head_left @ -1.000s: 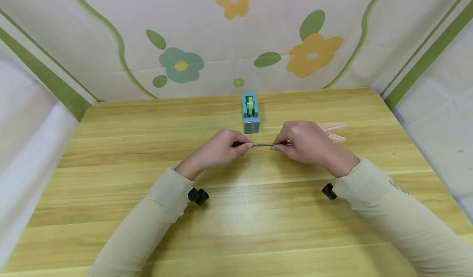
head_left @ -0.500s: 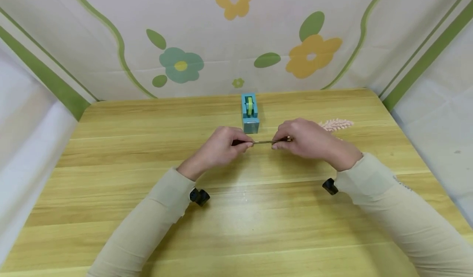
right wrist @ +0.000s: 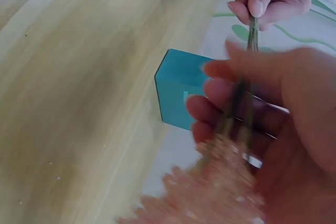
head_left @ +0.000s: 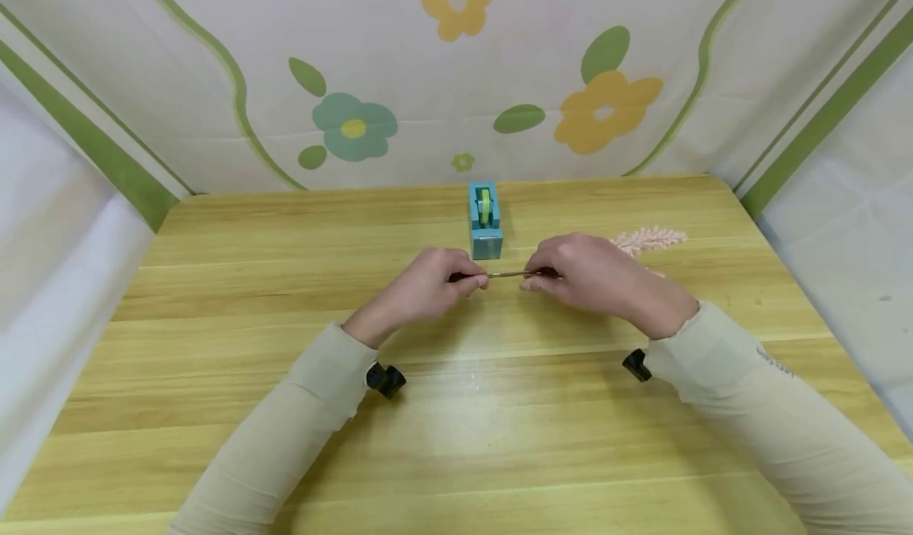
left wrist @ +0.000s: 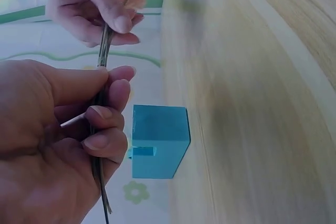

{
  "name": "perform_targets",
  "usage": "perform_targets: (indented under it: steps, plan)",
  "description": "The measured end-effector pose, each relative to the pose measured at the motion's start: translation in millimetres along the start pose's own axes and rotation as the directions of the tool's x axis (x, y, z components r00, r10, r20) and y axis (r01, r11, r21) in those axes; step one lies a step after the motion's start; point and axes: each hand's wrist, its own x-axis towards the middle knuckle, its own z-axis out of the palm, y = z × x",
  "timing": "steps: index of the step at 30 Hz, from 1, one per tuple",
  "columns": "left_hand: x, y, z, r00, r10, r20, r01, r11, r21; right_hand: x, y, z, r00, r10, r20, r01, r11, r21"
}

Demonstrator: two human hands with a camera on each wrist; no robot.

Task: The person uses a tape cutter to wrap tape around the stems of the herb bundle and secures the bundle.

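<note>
A small bunch of pink flowers (right wrist: 210,187) with thin dark stems (left wrist: 103,51) is held level between both hands over the table. My left hand (head_left: 431,285) pinches the lower stems between thumb and index finger, and its other fingers curl round them in the left wrist view. Nearer the blossoms, my right hand (head_left: 592,277) holds the stems between thumb and curled fingers; it is somewhat blurred in the right wrist view. The pink heads stick out past the right hand, partly hidden by it in the head view. A short length of stem shows between the hands.
A blue tape dispenser (head_left: 487,243) with a yellow-green roll (head_left: 485,206) stands just beyond the hands on the wooden table (head_left: 214,281). Behind it hangs a white cloth (head_left: 399,59) printed with flowers; similar cloth flanks both sides.
The pink heads have turned; two sprigs showed side by side a second ago, now mainly one shows, farther back. The right hand has shifted slightly on the stems; the left has barely moved.
</note>
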Motion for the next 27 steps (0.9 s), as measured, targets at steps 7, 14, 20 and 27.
perform_targets:
  steps: [7,14,20,27]
  plan:
    - [2.7,2.4,-0.3,1.0,0.016,-0.006,-0.016,0.998,0.056,1.2,3.5,-4.0,0.998,0.033,0.045,-0.035,0.998,0.045]
    - [4.3,4.3,-1.3,1.0,0.026,0.014,-0.027,0.997,0.075,0.1,2.5,2.0,0.987,-0.061,-0.148,0.047,0.995,-0.093]
    - [4.4,2.7,-2.1,0.997,0.053,-0.054,-0.047,0.993,0.105,5.9,2.4,-0.5,0.999,0.049,-0.018,-0.048,0.998,0.036]
    - [6.1,0.5,-3.0,1.0,0.006,-0.026,-0.003,0.993,0.117,9.6,4.3,-0.5,0.999,0.038,0.032,-0.04,0.998,0.049]
